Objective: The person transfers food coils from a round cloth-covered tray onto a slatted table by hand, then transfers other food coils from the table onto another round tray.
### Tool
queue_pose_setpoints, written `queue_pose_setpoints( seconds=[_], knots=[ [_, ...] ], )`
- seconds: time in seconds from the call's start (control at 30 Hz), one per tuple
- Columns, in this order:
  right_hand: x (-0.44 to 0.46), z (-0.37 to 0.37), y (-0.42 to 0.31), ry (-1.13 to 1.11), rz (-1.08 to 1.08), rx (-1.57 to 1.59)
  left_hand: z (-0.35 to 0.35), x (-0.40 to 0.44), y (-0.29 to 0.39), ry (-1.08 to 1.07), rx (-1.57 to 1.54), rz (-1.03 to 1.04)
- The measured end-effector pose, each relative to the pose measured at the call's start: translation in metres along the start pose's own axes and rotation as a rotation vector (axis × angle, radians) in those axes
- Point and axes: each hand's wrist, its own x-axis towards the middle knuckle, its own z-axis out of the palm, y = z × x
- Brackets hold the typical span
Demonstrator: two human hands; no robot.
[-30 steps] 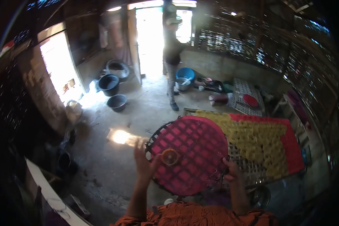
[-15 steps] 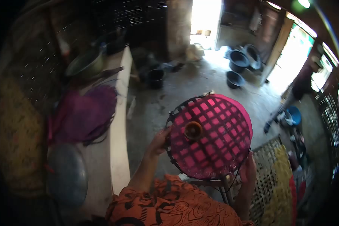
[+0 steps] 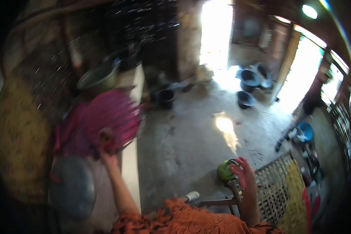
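A round, shallow woven basket with bright pink lining (image 3: 111, 117) is over the bench at left, smeared by motion. At its near edge, my left hand (image 3: 108, 158) grips it, arm stretched out to the left. A small brown round cup-like thing (image 3: 106, 137) shows against the basket just above that hand. Underneath lies a purple-pink cloth or second basket (image 3: 72, 126), partly covered. My right hand (image 3: 245, 173) is raised on the right with its fingers apart, holding nothing. Behind its fingertips is a round green object (image 3: 224, 171), low down.
A grey metal lid (image 3: 73, 188) lies on the wooden bench (image 3: 130, 171), nearer me. A large basin (image 3: 99, 77) stands at its far end. Dark tubs (image 3: 245, 100) sit on the floor. A woven rack (image 3: 275, 183) is at right; a person (image 3: 314, 93) is near the doorway.
The pink-lined basket has swung from in front of me to the left, over the bench, in my left hand. My right hand has let go of it and opened.
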Motion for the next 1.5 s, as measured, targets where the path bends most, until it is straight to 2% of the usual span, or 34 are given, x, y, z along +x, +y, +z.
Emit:
queue_pose_setpoints(
  seconds=[0.03,0.07,0.1,0.13,0.17,0.2,0.23,0.33,0.4,0.47,0.5,0.53,0.6,0.67,0.73,0.77,0.8,0.87,0.9,0.93,1.0,1.03,1.07,1.1,1.13,1.17,1.23,1.3,1.33,1.4,1.47,1.5],
  knots=[
    [-0.002,-0.006,0.000,0.009,-0.004,0.045,-0.029,0.027,-0.002,-0.008,0.049,0.091],
    [-0.006,-0.012,-0.002,0.010,-0.032,0.015,0.038,-0.001,0.012,0.086,0.124,0.202],
    [-0.013,-0.018,-0.004,0.023,-0.057,-0.013,-0.014,0.033,0.018,-0.012,0.193,0.117],
    [-0.019,-0.024,-0.005,0.099,-0.134,0.018,-0.046,0.059,0.016,-0.040,0.208,0.157],
    [-0.024,-0.028,-0.005,0.107,-0.091,-0.017,-0.090,0.108,0.012,-0.029,0.176,0.133],
    [-0.029,-0.035,-0.006,0.110,-0.036,-0.054,-0.098,0.128,0.012,-0.078,0.158,0.166],
    [-0.036,-0.042,-0.005,0.171,-0.088,-0.033,-0.096,0.133,0.015,-0.046,0.213,0.194],
    [-0.062,-0.065,0.001,0.227,-0.044,-0.046,-0.069,0.127,0.025,0.145,0.528,0.300],
    [-0.083,-0.076,0.006,0.354,-0.063,-0.214,-0.058,0.122,0.018,0.238,0.741,0.347],
    [-0.106,-0.096,0.011,0.375,-0.121,-0.245,-0.035,0.102,0.015,0.313,0.941,0.410],
    [-0.119,-0.105,0.014,0.424,-0.195,-0.357,-0.020,0.088,0.012,0.343,1.028,0.457],
    [-0.133,-0.111,0.022,0.473,-0.263,-0.464,-0.004,0.074,0.009,0.359,1.106,0.512],
    [-0.169,-0.117,0.040,0.568,-0.241,-0.515,0.029,0.045,0.003,0.356,1.230,0.628],
    [-0.181,-0.146,0.048,0.687,-0.421,-0.687,0.053,0.016,-0.017,0.347,1.236,0.721],
    [-0.213,-0.143,0.044,0.733,-0.416,-0.769,0.075,-0.014,-0.031,0.285,1.254,0.800],
    [-0.225,-0.145,0.045,0.788,-0.391,-0.940,0.085,-0.031,-0.041,0.243,1.255,0.823],
    [-0.235,-0.146,0.047,0.839,-0.358,-1.111,0.095,-0.049,-0.052,0.186,1.257,0.836],
    [-0.251,-0.145,0.052,0.875,-0.368,-1.070,0.111,-0.087,-0.082,0.029,1.250,0.800],
    [-0.260,-0.146,0.052,0.942,-0.357,-1.272,0.117,-0.107,-0.101,-0.075,1.240,0.755],
    [-0.267,-0.147,0.053,1.004,-0.343,-1.474,0.120,-0.131,-0.127,-0.213,1.234,0.683],
    [-0.277,-0.167,0.061,1.005,-0.360,-1.407,0.127,-0.177,-0.181,-0.530,1.185,0.505],
    [-0.284,-0.171,0.061,1.046,-0.273,-1.479,0.123,-0.194,-0.221,-0.767,1.079,0.462],
    [-0.291,-0.174,0.060,1.087,-0.183,-1.549,0.145,-0.239,-0.231,-0.903,0.980,0.339],
    [-0.299,-0.179,0.061,1.098,-0.188,-1.542,0.169,-0.285,-0.239,-1.021,0.882,0.200],
    [-0.308,-0.185,0.062,1.152,-0.112,-1.598,0.184,-0.321,-0.248,-1.190,0.912,0.350],
    [-0.316,-0.188,0.061,1.208,-0.032,-1.652,0.201,-0.355,-0.253,-1.355,0.832,0.216],
    [-0.333,-0.190,0.057,1.271,-0.002,-1.663,0.231,-0.409,-0.267,-1.720,0.759,0.205],
    [-0.351,-0.190,0.050,1.292,0.128,-1.640,0.258,-0.460,-0.267,-1.975,0.989,0.267],
    [-0.355,-0.192,0.052,1.304,0.141,-1.631,0.263,-0.478,-0.274,-1.991,0.979,0.261],
    [-0.356,-0.202,0.055,1.264,0.229,-1.584,0.267,-0.508,-0.296,-2.191,0.993,0.324],
    [-0.356,-0.203,0.054,1.265,0.279,-1.573,0.264,-0.527,-0.306,-2.230,1.016,0.325],
    [-0.356,-0.203,0.054,1.265,0.268,-1.576,0.261,-0.533,-0.310,-2.230,1.097,0.393]
  ],
)
